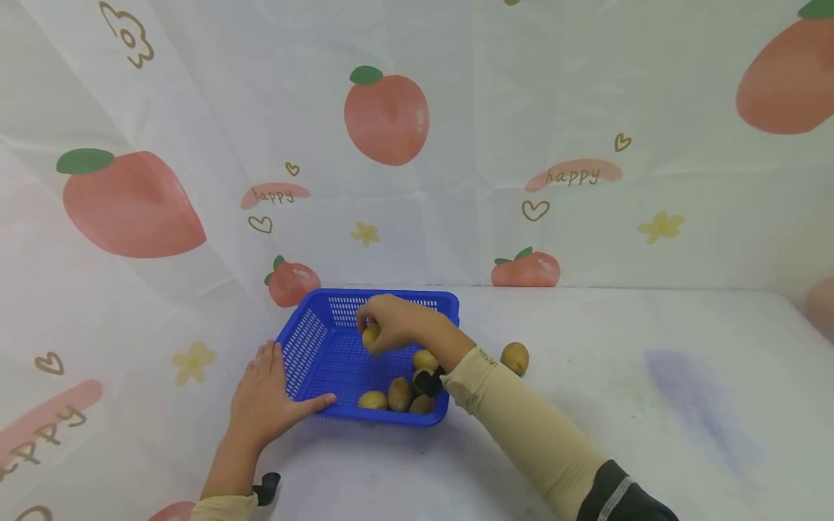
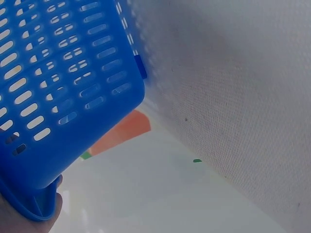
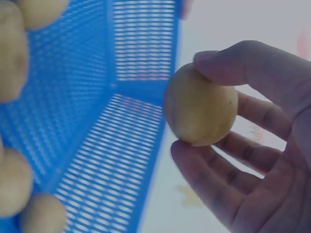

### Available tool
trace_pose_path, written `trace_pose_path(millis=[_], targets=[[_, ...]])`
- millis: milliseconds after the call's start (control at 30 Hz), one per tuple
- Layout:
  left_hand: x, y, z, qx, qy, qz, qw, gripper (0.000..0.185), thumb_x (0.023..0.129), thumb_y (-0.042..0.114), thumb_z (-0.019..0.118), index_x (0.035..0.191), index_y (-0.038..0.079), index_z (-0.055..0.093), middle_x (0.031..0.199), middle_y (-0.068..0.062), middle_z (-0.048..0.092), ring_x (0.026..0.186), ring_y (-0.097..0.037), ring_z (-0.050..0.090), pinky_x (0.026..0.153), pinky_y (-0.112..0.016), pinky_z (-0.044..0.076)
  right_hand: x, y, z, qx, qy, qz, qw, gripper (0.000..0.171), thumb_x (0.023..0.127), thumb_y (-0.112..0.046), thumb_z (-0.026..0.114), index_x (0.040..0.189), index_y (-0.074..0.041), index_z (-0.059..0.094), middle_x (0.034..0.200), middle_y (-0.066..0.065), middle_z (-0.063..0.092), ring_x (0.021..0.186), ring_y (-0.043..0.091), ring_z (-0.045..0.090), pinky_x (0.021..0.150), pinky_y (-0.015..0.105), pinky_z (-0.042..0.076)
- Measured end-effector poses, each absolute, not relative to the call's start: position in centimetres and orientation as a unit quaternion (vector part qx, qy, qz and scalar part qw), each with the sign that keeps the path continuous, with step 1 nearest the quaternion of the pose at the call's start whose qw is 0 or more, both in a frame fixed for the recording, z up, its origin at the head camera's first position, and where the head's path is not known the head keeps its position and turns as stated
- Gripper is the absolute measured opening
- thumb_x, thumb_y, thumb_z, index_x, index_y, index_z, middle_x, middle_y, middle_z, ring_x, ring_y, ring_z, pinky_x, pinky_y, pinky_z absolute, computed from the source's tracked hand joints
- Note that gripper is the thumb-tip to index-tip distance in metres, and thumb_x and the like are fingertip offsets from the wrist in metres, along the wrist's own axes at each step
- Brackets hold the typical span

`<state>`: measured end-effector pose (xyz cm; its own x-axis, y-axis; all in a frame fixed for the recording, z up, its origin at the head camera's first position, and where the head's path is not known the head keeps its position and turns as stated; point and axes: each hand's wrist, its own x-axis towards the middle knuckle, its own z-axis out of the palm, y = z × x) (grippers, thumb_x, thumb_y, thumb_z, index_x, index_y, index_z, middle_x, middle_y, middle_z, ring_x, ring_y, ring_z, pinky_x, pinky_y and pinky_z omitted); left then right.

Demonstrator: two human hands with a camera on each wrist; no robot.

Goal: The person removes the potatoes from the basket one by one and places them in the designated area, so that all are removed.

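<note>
Nearest the person, the left hand (image 1: pixel 263 398) lies flat on the white table (image 1: pixel 586 405) at the near left corner of the blue basket (image 1: pixel 313 347), fingers straight along the basket's left wall and the thumb stretched along its near rim; it steadies the basket without gripping it, and in the left wrist view only the basket's slotted wall (image 2: pixel 58 82) and a bit of the hand (image 2: pixel 19 221) below its corner show. The basket stands near the left back part of the table, close to the printed curtain (image 1: pixel 456 145) that hangs behind and to the left. Inside it, along the near wall, lie several potatoes: one (image 1: pixel 373 399) towards the middle of that wall, one (image 1: pixel 399 393) beside it, one (image 1: pixel 422 404) at the near right corner, and another (image 1: pixel 424 359) just behind them by the right wall. The right hand (image 1: pixel 394 322) reaches in over the right rim and holds a small potato (image 1: pixel 371 334) above the basket's floor, pinched between thumb and fingertips; the right wrist view shows this potato (image 3: pixel 200 104) clasped by the curled fingers (image 3: pixel 252 68), clear of the mesh below. Outside the basket, one more potato (image 1: pixel 515 358) lies on the table just right of the basket's right wall.
</note>
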<state>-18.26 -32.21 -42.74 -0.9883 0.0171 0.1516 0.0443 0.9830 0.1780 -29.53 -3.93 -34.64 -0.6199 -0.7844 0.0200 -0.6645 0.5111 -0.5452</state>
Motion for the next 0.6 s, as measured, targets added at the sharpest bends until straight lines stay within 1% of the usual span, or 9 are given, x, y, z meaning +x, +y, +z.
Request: trace_pose_path(millis=[133,300,433,600], targets=[[-18.3,-32.3,-42.9,-0.016,-0.992,-0.094,0.076,0.15,0.074,0.089,0.069,0.163,-0.017,0.01,0.17,-0.04,0.015,0.158,-0.059,0.019,0.128,-0.073,0.021,-28.6,-2.0,-33.2,-0.44,0.847,-0.29,0.065,0.025,0.089,-0.013,0.079,0.114,-0.015,0.073,0.109,-0.002,0.063,0.095,0.014,0.058,0.077,0.024,0.055],[-18.2,-32.4,-42.7,-0.014,-0.993,-0.093,0.075,0.149,0.075,0.088,0.069,0.163,-0.017,0.011,0.17,-0.04,0.014,0.158,-0.059,0.018,0.128,-0.072,0.02,-27.4,0.5,-31.9,-0.448,0.836,-0.317,0.016,0.027,0.092,-0.016,0.08,0.118,-0.014,0.072,0.113,0.0,0.063,0.095,0.014,0.059,0.079,0.026,0.058],[-18.1,-32.4,-42.6,-0.011,-0.993,-0.093,0.07,0.149,0.075,0.088,0.069,0.163,-0.016,0.01,0.171,-0.04,0.013,0.159,-0.058,0.017,0.129,-0.071,0.019,-26.7,2.7,-31.6,-0.443,0.828,-0.345,-0.008,0.029,0.091,-0.014,0.08,0.119,-0.012,0.072,0.115,0.001,0.064,0.096,0.015,0.061,0.083,0.031,0.063],[-18.1,-32.3,-42.7,-0.012,-0.993,-0.094,0.069,0.15,0.074,0.089,0.069,0.163,-0.016,0.009,0.171,-0.039,0.013,0.159,-0.058,0.016,0.129,-0.071,0.018,-26.2,6.0,-32.3,-0.421,0.823,-0.381,-0.028,0.03,0.089,-0.012,0.081,0.117,-0.011,0.072,0.114,-0.001,0.064,0.1,0.014,0.063,0.088,0.028,0.064]])
